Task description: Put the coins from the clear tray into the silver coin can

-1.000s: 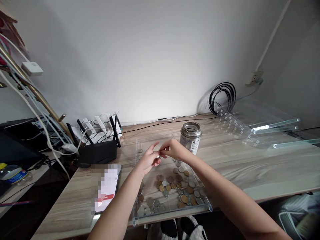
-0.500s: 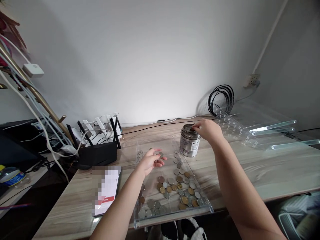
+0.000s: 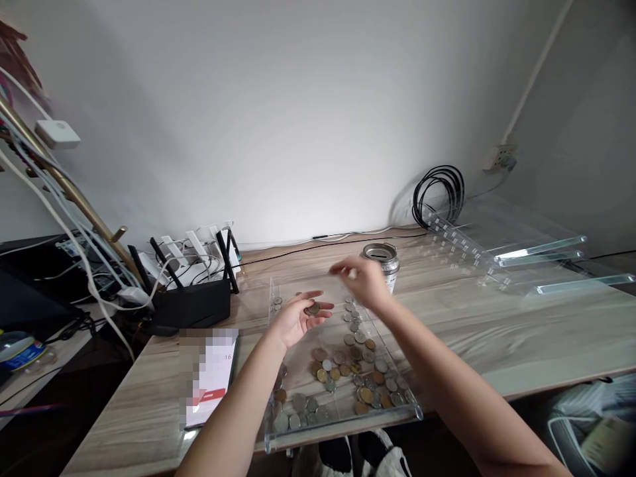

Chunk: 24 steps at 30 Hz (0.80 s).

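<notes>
My left hand (image 3: 298, 321) is palm up over a clear acrylic tray (image 3: 342, 430), fingers partly spread, holding coins (image 3: 312, 308) in its palm. My right hand (image 3: 365, 281) hangs in the air between the left hand and a silver tin can (image 3: 391, 281); its fingers point left and are smeared by motion, so I cannot tell whether they hold anything. The can stands upright just behind the right hand, which hides part of it. A dark slot (image 3: 380, 256) shows in its lid. Silver and brass-coloured coins (image 3: 366, 395) lie scattered in the tray.
A phone (image 3: 216, 377) lies left of the tray on the wooden table (image 3: 477, 331). Behind it stand a black router (image 3: 191, 308) and white devices with cables. At the right are clear acrylic pieces (image 3: 536, 255) and a black cable coil (image 3: 438, 195) against the wall.
My right hand has left the can's lid and moved left and down, toward my left hand, uncovering the lid slot. My left hand stays over the tray with its coins.
</notes>
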Available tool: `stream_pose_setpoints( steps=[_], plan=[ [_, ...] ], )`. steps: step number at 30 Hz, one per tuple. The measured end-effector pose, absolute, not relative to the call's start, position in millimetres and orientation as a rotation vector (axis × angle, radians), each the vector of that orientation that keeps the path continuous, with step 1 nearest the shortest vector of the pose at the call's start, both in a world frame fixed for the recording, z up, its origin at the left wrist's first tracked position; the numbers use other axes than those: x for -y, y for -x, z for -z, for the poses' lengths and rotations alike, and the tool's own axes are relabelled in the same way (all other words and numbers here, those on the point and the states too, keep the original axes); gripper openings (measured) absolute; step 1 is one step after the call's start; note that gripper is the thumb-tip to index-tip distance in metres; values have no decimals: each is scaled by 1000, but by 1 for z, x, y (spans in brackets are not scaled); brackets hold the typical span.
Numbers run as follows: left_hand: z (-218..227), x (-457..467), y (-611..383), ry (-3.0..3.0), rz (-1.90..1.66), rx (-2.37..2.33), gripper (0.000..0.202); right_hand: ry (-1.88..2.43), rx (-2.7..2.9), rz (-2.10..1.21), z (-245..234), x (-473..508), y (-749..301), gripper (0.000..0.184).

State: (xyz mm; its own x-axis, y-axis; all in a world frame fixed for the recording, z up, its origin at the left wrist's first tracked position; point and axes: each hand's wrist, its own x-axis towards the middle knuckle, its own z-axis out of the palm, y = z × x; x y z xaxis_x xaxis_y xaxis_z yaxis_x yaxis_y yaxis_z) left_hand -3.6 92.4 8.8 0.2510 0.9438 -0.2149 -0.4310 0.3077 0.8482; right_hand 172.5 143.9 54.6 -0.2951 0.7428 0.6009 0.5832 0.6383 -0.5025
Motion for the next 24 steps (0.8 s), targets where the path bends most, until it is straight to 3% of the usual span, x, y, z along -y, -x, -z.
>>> stream_pose_setpoints(
  steps=[3,6,9,14,19,24],
  plan=[
    [-9,-92,4,-699,-1072,-857,28,1380,1634,99,-77,-165,-218,20],
    [-10,-91,2,-690,-1076,-917,27,1587,1776,-19,-83,-189,-250,17],
    [-12,-89,1,-729,-1069,-956,29,1583,1960,-88,-80,-199,-255,18],
    [-13,-89,0,-805,-1077,-984,42,1384,1858,161,-72,-173,-218,27],
    [-8,-93,0,-797,-1126,-995,45,919,2390,-459,-41,-142,-157,19],
    [-6,-96,3,-706,-1126,-934,29,946,2366,-567,-30,-141,-141,11]
  ],
)
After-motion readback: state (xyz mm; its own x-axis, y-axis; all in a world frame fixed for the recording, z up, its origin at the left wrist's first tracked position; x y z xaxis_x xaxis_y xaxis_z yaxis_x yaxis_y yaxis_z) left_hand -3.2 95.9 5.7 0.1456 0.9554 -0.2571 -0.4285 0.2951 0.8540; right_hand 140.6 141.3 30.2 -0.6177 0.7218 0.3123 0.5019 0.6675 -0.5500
